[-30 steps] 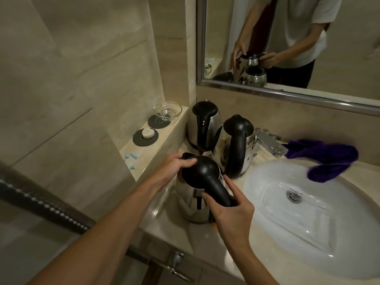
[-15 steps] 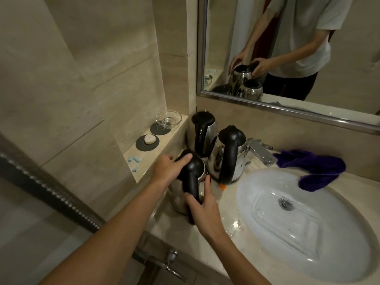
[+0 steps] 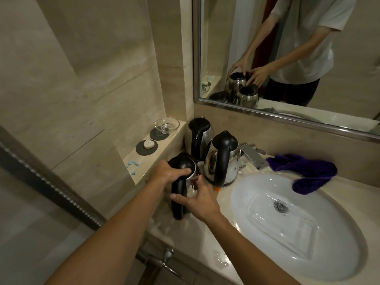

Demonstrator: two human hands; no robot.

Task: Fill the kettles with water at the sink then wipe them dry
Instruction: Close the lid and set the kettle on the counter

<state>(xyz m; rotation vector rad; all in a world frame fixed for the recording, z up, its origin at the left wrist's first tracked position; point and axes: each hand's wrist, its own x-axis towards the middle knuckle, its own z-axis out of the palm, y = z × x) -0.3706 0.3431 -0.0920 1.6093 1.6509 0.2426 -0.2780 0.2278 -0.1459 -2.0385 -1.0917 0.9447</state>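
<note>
Three steel kettles with black lids and handles stand on the wet counter left of the sink [image 3: 287, 233]. The nearest kettle [image 3: 180, 162] sits upright by the ledge. My left hand [image 3: 167, 173] lies over its lid with the fingers curled on top. My right hand [image 3: 200, 199] holds it from the right, thumb across the black handle and fingertips on the steel body. The middle kettle [image 3: 222, 159] and the far kettle [image 3: 199, 134] stand untouched behind it. A purple cloth [image 3: 304, 171] lies at the basin's back rim.
The faucet [image 3: 254, 155] sits behind the middle kettle. The left ledge holds a glass dish [image 3: 166, 124], a soap [image 3: 149, 144] and blue bits [image 3: 133, 164]. A mirror [image 3: 287, 58] hangs above. A shower hose [image 3: 51, 182] crosses the lower left.
The nearest kettle has gone down and back onto the counter by the ledge. My right hand has loosened from a full grip on the handle to thumb and fingertips.
</note>
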